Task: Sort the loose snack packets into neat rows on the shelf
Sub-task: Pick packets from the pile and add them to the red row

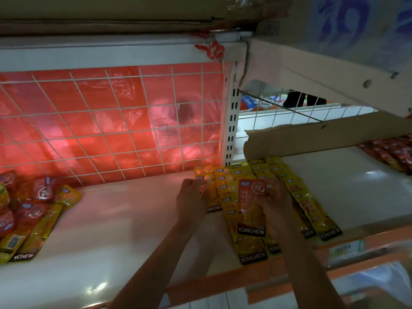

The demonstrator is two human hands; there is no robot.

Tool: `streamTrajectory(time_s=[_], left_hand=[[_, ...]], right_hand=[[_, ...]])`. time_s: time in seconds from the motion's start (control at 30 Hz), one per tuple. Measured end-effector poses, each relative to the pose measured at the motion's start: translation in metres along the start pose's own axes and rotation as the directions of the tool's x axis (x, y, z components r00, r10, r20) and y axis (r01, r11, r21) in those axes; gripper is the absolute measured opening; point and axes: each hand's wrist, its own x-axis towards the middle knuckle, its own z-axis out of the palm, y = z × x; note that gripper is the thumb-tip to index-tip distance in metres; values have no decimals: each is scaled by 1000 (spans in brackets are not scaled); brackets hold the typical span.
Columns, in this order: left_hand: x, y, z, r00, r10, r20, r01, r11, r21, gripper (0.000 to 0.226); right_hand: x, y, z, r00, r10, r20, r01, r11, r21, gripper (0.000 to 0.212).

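R hand (275,198) pinches orange pkt (250,210) by top right edge. Pkt lies flat over middle of yellow rows (289,186), KONCHEW label toward shelf front. L hand (192,198): fingers curled on left pkt (210,190) at its top, leftmost row. Rows overlapped and fanned, on shelf (133,219) just by upright (231,130). Loose pile (29,210), red + yellow mixed, far left, well apart from rows. Red pkts (392,155) far right, near cardboard (323,137). Wire grid (100,121) w/ red sheet (55,97) at back.

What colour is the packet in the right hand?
Orange-red packet with a black band; head view.
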Motion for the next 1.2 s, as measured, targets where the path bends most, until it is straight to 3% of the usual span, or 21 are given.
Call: streamTrajectory(time_s=[0.1,0.2,0.37,0.4,0.53,0.67,0.87,1.0,1.2], left_hand=[[-7,29,2,996,84,24,-81,991,-104,19],[-16,62,10,981,125,149,-89,970,-226,20],[-19,107,37,909,-39,415,238,866,-440,35],[-19,115,46,898,-32,440,247,862,-442,34],[-20,147,86,888,-20,459,234,880,-414,14],[-17,192,131,879,-84,470,320,834,-450,11],[-13,258,208,880,-123,459,362,799,-481,7],[-13,298,257,892,-153,424,358,813,-459,12],[-18,350,318,858,-230,459,460,741,-489,12]], right_hand=[[4,2,-2,999,-25,-22,24,999,-46,54],[5,-2,-11,997,-67,-40,64,995,-71,45],[16,-14,-49,988,-129,-90,119,988,-103,37],[20,-15,-58,988,-124,-95,115,989,-96,38],[41,-22,-102,987,-110,-114,99,990,-96,48],[71,-30,-160,985,-146,-88,131,979,-157,54],[117,-38,-260,997,-58,-59,48,984,-170,40],[137,-41,-319,995,-78,-68,51,941,-334,35],[158,-45,-393,973,-199,-118,96,810,-579,37]])
